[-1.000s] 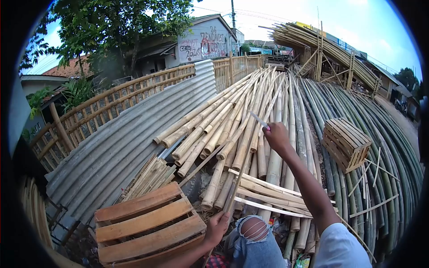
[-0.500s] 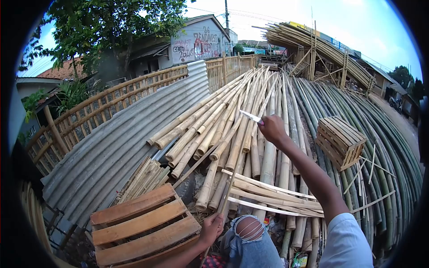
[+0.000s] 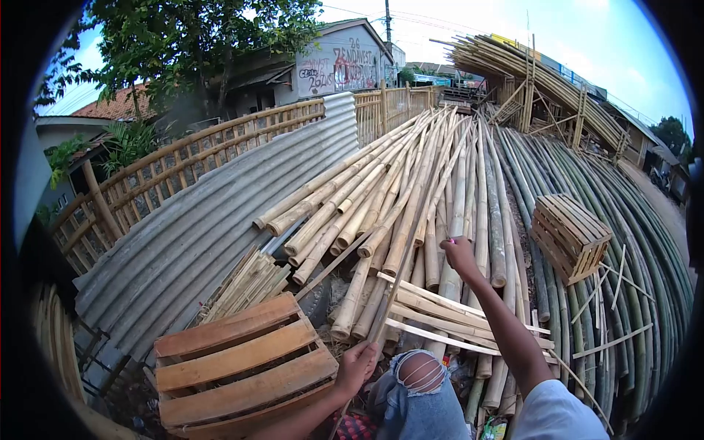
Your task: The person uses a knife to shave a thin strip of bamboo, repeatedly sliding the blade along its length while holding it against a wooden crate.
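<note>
My left hand is closed round a long thin bamboo strip, which slants up and away over the bamboo pile. Further forward and to the right, my right hand is closed on the handle of a knife; its blade is hard to make out against the poles. Between my hands, several pale split strips lie across the poles, just beyond my knee in torn jeans.
A slatted wooden crate stands at the lower left, another crate on green poles at the right. Dry bamboo poles fill the middle. Corrugated sheeting and a bamboo fence run along the left.
My right hand has come down and nearer to me with the knife. The view has shifted slightly. My left hand still holds the strip low.
</note>
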Demonstrator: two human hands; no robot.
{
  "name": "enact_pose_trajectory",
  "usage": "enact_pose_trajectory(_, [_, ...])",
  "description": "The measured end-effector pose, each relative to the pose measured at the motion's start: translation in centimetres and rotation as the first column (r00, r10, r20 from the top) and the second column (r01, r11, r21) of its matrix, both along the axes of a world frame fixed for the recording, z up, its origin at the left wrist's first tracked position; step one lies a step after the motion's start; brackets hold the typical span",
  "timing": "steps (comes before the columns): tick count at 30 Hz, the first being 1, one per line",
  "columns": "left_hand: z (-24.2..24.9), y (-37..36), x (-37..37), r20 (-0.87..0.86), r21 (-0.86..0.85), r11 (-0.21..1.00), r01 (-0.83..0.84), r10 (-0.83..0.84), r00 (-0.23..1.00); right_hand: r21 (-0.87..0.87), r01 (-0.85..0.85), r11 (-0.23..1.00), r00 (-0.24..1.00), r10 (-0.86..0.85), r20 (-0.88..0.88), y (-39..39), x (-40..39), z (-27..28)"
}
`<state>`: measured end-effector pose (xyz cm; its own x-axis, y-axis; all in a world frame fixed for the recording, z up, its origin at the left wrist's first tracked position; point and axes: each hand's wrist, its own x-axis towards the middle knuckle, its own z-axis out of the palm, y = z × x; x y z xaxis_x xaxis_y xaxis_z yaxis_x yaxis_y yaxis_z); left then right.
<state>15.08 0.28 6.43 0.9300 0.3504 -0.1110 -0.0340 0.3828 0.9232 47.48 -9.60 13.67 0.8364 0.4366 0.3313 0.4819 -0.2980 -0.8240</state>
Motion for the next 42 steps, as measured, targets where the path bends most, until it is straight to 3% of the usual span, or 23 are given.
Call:
enact_pose_trajectory(1, [-0.1, 0.5, 0.0, 0.002, 0.063, 0.996, -0.065, 0.065, 0.998, 0.001, -0.014, 1.0, 1.0, 0.014, 0.0, 0.2, 0.0, -0.6])
enact_pose_trajectory(3, [-0.6, 1.3, -0.1, -0.011, 0.261, 0.945, -0.2, 0.209, 0.978, 0.006, 0.033, 0.999, 0.982, -0.034, 0.187, -0.2, -2.9, 1.2])
enact_pose_trajectory(4, [-1.0, 1.6, 0.1, -0.013, 0.262, 0.944, -0.203, 0.214, 0.977, 0.007, 0.029, 1.0, 0.982, -0.03, 0.184, 0.1, -4.5, 2.0])
enact_pose_trajectory(6, [-1.6, 1.7, 0.2, 0.059, 0.514, 0.791, -0.332, 0.354, 0.933, -0.264, -0.078, 0.961, 0.757, 0.229, 0.612, 1.4, -8.3, 3.4])
enact_pose_trajectory(9, [-0.9, 0.6, 0.2, 0.043, 0.574, 0.745, -0.34, 0.387, 0.921, -0.645, -0.028, 0.764, 0.715, 0.466, 0.521, 2.5, -12.3, 4.0])
enact_pose_trajectory(10, [-1.1, 0.7, 0.1, 0.043, 0.574, 0.745, -0.34, 0.387, 0.921, -0.644, -0.028, 0.764, 0.716, 0.465, 0.521, 2.7, -11.8, 4.0])
enact_pose_trajectory(14, [-1.5, 0.4, -0.1, 0.062, 0.592, 0.722, -0.358, 0.403, 0.913, -0.357, 0.169, 0.919, 0.802, 0.083, 0.592, 3.5, -5.2, 8.2])
enact_pose_trajectory(16, [-1.3, 0.3, -0.1, 0.058, 0.579, 0.74, -0.342, 0.381, 0.923, -0.312, 0.178, 0.933, 0.812, 0.04, 0.583, 3.2, -3.9, 10.4])
enact_pose_trajectory(18, [-0.8, 0.1, 0.0, 0.028, 0.505, 0.806, -0.31, 0.343, 0.939, -0.352, 0.109, 0.93, 0.78, 0.139, 0.61, 3.2, -5.2, 9.7])
enact_pose_trajectory(20, [-0.6, -0.1, -0.1, 0.009, 0.456, 0.848, -0.271, 0.3, 0.954, -0.551, 0.002, 0.835, 0.699, 0.393, 0.598, 2.7, -7.4, 6.8])
enact_pose_trajectory(22, [-0.8, -0.1, 0.1, -0.01, 0.409, 0.885, -0.225, 0.25, 0.968, -0.627, -0.071, 0.776, 0.661, 0.507, 0.553, 2.1, -8.9, 6.0])
enact_pose_trajectory(23, [-1.1, 0.0, 0.1, -0.006, 0.391, 0.896, -0.211, 0.232, 0.973, -0.642, 0.002, 0.767, 0.655, 0.484, 0.581, 2.0, -8.4, 6.7])
enact_pose_trajectory(24, [-1.2, -0.1, 0.1, -0.007, 0.372, 0.907, -0.196, 0.213, 0.977, -0.498, 0.055, 0.866, 0.696, 0.324, 0.641, 2.3, -6.7, 7.3])
enact_pose_trajectory(25, [-1.2, -0.1, 0.1, -0.01, 0.373, 0.908, -0.189, 0.208, 0.978, -0.345, 0.073, 0.936, 0.824, 0.138, 0.55, 2.4, -4.6, 8.5])
enact_pose_trajectory(26, [-1.1, -0.3, 0.0, -0.003, 0.363, 0.915, -0.177, 0.191, 0.982, -0.312, 0.151, 0.938, 0.844, 0.042, 0.534, 2.0, -3.7, 10.8])
enact_pose_trajectory(28, [-0.8, -0.4, 0.2, 0.017, 0.356, 0.919, -0.17, 0.175, 0.984, -0.219, 0.085, 0.972, 0.88, 0.03, 0.474, 1.9, -1.0, 11.3])
enact_pose_trajectory(30, [-0.9, -0.4, 0.0, -0.028, 0.254, 0.958, -0.133, 0.144, 0.989, -0.324, 0.013, 0.946, 0.818, 0.176, 0.547, 1.9, -3.6, 9.3])
enact_pose_trajectory(32, [-1.2, -0.4, 0.0, -0.015, 0.189, 0.977, -0.103, 0.108, 0.994, -0.533, -0.153, 0.832, 0.671, 0.483, 0.563, 1.2, -6.9, 5.9])
enact_pose_trajectory(34, [-1.4, -0.2, 0.2, -0.002, 0.127, 0.99, -0.061, 0.062, 0.998, -0.613, -0.142, 0.777, 0.663, 0.534, 0.524, 1.0, -7.9, 5.0])
enact_pose_trajectory(35, [-1.4, -0.1, 0.2, -0.003, 0.085, 0.995, -0.046, 0.046, 0.999, -0.632, -0.062, 0.773, 0.644, 0.515, 0.566, 0.9, -7.9, 6.5])
enact_pose_trajectory(37, [-1.2, -0.3, -0.1, 0.005, 0.03, 0.999, -0.027, 0.027, 1.0, -0.313, 0.026, 0.949, 0.76, 0.185, 0.623, 1.9, -4.1, 8.1])
enact_pose_trajectory(39, [-0.8, -0.8, -0.4, -0.013, 0.017, 1.0, -0.017, 0.017, 1.0, -0.086, 0.095, 0.992, 0.848, -0.036, 0.529, 1.9, -0.3, 11.7])
enact_pose_trajectory(42, [-0.9, -0.8, -0.3, 0.003, 0.0, 1.0, 0.006, -0.006, 1.0, -0.055, 0.154, 0.987, 0.828, -0.099, 0.552, 1.6, 0.3, 14.1])
